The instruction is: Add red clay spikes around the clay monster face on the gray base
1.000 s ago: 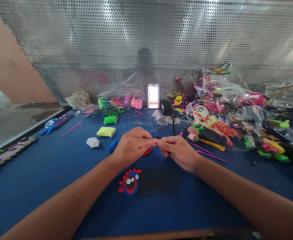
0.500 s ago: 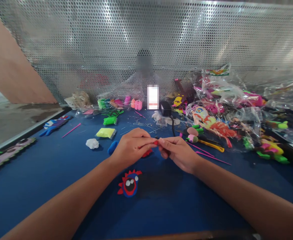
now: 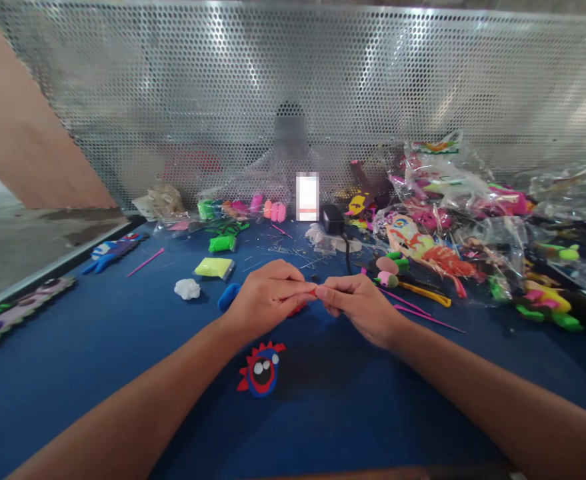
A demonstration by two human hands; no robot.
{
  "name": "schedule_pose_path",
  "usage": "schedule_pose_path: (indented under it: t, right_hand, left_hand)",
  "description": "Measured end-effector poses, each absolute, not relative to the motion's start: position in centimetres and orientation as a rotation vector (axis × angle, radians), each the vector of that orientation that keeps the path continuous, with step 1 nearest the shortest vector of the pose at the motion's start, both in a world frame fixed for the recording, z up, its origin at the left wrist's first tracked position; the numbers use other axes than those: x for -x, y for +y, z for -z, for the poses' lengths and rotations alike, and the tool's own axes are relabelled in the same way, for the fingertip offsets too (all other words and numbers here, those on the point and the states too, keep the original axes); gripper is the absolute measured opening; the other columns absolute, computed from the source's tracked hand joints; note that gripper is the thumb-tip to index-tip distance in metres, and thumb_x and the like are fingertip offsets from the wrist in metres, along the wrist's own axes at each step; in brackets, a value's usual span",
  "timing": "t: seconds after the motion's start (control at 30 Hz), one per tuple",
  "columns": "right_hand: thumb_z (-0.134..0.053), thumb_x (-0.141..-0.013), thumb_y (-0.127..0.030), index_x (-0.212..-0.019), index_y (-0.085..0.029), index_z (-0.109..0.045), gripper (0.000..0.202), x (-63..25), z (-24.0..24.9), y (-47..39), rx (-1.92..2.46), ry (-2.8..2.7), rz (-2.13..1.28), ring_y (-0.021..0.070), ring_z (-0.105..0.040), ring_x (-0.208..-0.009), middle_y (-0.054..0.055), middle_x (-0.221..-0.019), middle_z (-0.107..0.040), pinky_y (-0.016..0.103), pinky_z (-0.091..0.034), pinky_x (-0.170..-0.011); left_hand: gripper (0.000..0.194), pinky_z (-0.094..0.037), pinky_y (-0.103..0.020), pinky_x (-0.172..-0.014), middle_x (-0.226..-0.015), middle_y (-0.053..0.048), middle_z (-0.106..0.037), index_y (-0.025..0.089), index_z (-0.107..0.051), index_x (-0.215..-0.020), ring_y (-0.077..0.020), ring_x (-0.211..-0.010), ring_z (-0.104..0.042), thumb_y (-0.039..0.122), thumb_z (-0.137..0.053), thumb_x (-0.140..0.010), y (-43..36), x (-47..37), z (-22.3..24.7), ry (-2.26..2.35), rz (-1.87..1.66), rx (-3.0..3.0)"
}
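Pinching: left hand (image 3: 267,298) and right hand (image 3: 359,305) meet above the middle of the table (image 3: 323,433), fingertips nearly touching, a small red bit (image 3: 313,292) between them.
Left hand: narrow grip, fingers stretched toward the right, thumb tucked beneath, holding one side of the bit.
Right hand: narrow grip, thumb against forefinger on the other side, remaining fingers curled under.
Red bit: mostly covered by fingertips; full shape cannot be told.
Red piece (image 3: 299,309): under the left hand's fingers in view, partly hidden.
Spiky figure (image 3: 261,370): on the table, nearer the wearer than the hands; blue body, red points along the edge, dark centre ringed red, white spots.
Blue lump (image 3: 227,297): just left of the left hand, which covers part of it.
White lump (image 3: 187,289): farther left; yellow packet (image 3: 213,267) beyond it, green packet (image 3: 221,243) farther back.
Pink tools (image 3: 430,319): thin, beyond the right forearm, near a yellow strip (image 3: 431,295).
Black adapter (image 3: 332,219): toward the back, cord trailing forward.
Perforated panel (image 3: 173,80): metal, upright behind everything.
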State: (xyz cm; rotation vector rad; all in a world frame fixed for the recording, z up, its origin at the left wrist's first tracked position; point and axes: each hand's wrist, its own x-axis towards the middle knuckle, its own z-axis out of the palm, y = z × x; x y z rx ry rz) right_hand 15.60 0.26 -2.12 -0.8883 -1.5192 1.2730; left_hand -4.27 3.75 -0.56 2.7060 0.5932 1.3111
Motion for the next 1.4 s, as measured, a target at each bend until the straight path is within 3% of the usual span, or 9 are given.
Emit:
schedule_pose_path:
  t: [0.4,1.2,1.4]
  right_hand:
    - [-0.077,-0.075,-0.033,-0.071,-0.017,-0.065,0.020,-15.18,3.03,0.28,0.638,-1.193,-1.706,0.0091,-0.041,-0.051,-0.004,-0.055,-0.050,0.027,-0.029,-0.054]
    - [-0.072,-0.079,-0.037,-0.074,-0.016,-0.068,0.022,-15.50,2.93,0.47,0.699,-1.319,-1.616,0.0093,-0.043,-0.053,-0.004,-0.056,-0.050,0.026,-0.031,-0.055]
    - [-0.075,-0.075,-0.036,-0.080,-0.017,-0.071,0.020,-15.47,2.69,0.34,0.827,-1.401,-1.436,0.0092,-0.044,-0.054,-0.003,-0.060,-0.054,0.026,-0.029,-0.053]
  left_hand:
    - [0.012,-0.054,-0.025,-0.067,-0.083,-0.003,-0.069,0.025,-0.076,-0.091,-0.0126,-0.076,-0.064,0.021,-0.068,-0.083,2.84,4.09,-0.08,0.534,-1.308,-2.542]
    - [0.009,-0.054,-0.026,-0.070,-0.082,-0.003,-0.070,0.022,-0.075,-0.089,-0.0124,-0.076,-0.063,0.023,-0.068,-0.083,2.80,3.99,-0.13,0.538,-1.294,-2.587]
    - [0.015,-0.053,-0.028,-0.072,-0.085,-0.003,-0.068,0.023,-0.073,-0.098,-0.0134,-0.079,-0.062,0.022,-0.064,-0.086,3.06,4.23,0.15,0.573,-1.242,-2.680]
